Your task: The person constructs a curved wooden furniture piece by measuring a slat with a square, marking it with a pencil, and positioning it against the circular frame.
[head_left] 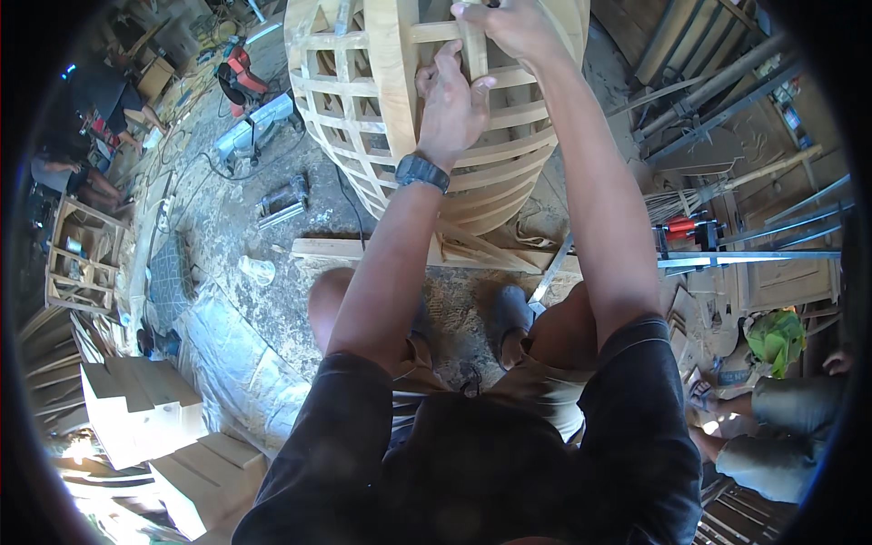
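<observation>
floor (213, 236), worn and dusty, carries everything here, and by the middle of its far edge stands a slatted wooden frame (391, 91), rounded and bulging, probably set straight before the person so that both arms reach its upper part. toward the floor's near left corner a plastic sheet (241, 354) is spread, with cardboard boxes (213, 477) beside it, likely out of the way. a wooden plank (336, 248) lies crosswise near the frame's foot; whether it props anything i cannot tell. toward the far left corner sits a red and black power tool (241, 73), well apart from the frame. the right hand (513, 32) is closed round the upper part of a short wooden strip (475, 54), which crosses the slats, seemingly to keep it upright. the left hand (450, 113) is half curled at the strip's lower end, perhaps steadying it; how firmly it grips, i cannot tell. smallest is the dark wristwatch (422, 172) on the left wrist.
</observation>
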Demonstrator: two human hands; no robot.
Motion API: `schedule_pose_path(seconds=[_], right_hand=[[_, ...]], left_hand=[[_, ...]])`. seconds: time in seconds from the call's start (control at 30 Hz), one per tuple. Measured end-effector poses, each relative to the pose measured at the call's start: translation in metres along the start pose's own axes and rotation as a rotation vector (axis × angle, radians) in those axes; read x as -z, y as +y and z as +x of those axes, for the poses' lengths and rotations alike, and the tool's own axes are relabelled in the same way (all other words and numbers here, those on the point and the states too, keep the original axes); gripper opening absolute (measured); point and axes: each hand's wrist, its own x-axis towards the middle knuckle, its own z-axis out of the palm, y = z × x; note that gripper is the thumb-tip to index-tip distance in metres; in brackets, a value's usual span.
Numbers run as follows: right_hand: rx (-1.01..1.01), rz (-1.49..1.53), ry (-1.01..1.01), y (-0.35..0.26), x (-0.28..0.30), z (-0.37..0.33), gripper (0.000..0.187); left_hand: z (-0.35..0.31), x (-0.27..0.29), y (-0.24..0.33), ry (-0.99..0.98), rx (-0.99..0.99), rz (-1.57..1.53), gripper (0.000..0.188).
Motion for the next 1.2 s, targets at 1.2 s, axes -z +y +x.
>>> schedule_pose_path(seconds=[1.2], right_hand=[[0.059, -0.075, 0.059, 0.022, 0.002, -0.003, 0.038]], left_hand=[[-0.089, -0.068, 0.016, 0.439, 0.897, -0.808, 0.019]])
